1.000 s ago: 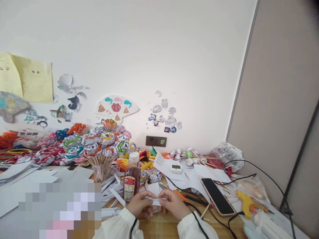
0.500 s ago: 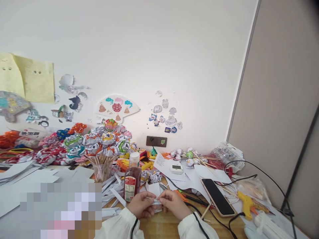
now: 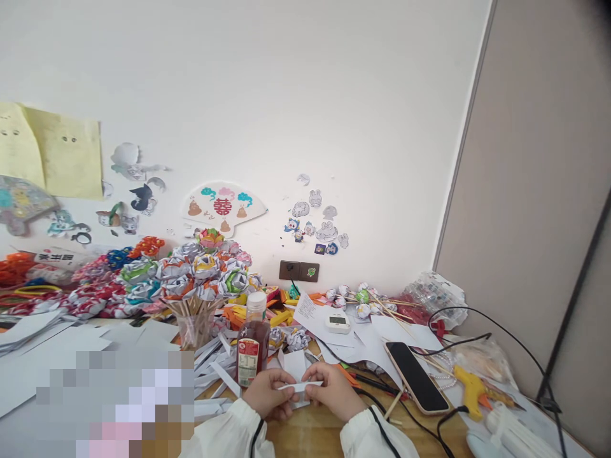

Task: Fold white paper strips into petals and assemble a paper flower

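Low in the head view, both hands meet over the wooden desk (image 3: 305, 439). My left hand (image 3: 267, 393) and my right hand (image 3: 331, 394) each pinch one end of a narrow white paper strip (image 3: 300, 386), held level between them, fingers closed. White sleeves cover both wrists. Just behind the hands lie more white paper strips (image 3: 217, 372) and a red-filled bottle (image 3: 251, 346) with a white cap.
A heap of paper roses (image 3: 191, 270) fills the back left. A cup of wooden sticks (image 3: 193, 321) stands beside the bottle. To the right lie a phone (image 3: 416, 375), black cables (image 3: 458, 337), a yellow glue gun (image 3: 472, 385) and skewered paper buds (image 3: 363, 299).
The hands stay in place; the fingers have shifted slightly along the strip, which now sits a little flatter and more stretched between them.
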`<control>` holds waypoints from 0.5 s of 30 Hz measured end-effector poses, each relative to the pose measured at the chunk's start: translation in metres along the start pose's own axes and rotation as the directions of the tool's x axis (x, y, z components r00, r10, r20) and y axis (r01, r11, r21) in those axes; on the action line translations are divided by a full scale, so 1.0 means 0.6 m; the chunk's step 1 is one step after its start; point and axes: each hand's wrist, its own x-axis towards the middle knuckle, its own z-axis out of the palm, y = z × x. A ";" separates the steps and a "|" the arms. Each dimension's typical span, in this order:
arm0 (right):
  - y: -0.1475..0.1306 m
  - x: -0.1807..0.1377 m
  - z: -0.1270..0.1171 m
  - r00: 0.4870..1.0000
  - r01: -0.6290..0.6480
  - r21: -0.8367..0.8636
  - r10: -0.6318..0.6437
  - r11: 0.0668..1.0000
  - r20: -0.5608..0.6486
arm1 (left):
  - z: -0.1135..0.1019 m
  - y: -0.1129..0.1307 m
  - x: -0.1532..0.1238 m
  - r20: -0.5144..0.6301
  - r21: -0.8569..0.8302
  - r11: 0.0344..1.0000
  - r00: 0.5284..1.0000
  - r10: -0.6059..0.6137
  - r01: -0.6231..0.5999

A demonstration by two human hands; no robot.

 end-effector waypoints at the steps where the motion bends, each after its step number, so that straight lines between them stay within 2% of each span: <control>1: 0.001 0.001 0.000 1.000 -0.002 0.007 0.002 1.000 -0.006 | 0.000 0.000 0.000 -0.014 0.003 1.000 1.000 -0.008 0.008; 9: 0.001 0.003 0.000 1.000 -0.016 0.026 0.016 1.000 -0.006 | -0.002 -0.003 0.002 -0.036 -0.037 0.999 0.999 0.019 -0.021; 15: 0.008 0.005 -0.001 0.999 -0.027 0.068 0.028 0.997 -0.018 | -0.004 0.001 0.001 -0.036 -0.109 0.993 0.998 -0.049 0.045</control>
